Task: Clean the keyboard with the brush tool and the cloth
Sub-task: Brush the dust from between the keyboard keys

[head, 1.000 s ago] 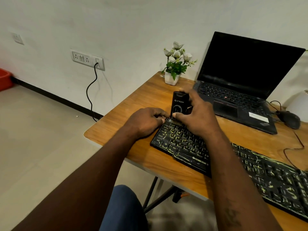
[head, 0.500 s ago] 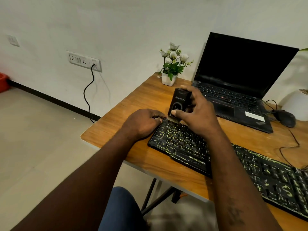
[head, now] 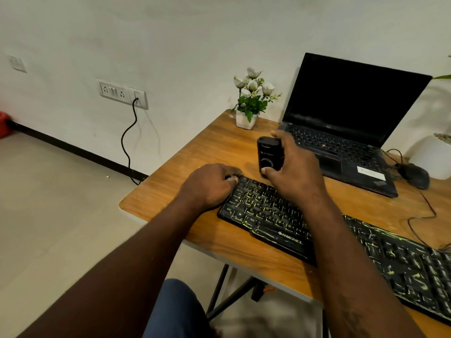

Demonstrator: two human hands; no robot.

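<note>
While right hand (head: 294,173) grips brush tool (head: 268,152) above keyboard's (head: 264,209) far edge, left hand (head: 210,186) seemingly pinches its corner.

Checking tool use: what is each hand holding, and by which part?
Right hand: brush tool, by its body. Left hand: curled at keyboard corner, grip unclear.

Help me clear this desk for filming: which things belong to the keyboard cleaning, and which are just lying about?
Job in hand: keyboard; brush tool, gripped by the right hand; left hand holding the keyboard's corner.
Lying about: laptop; potted flowers; mouse.
</note>
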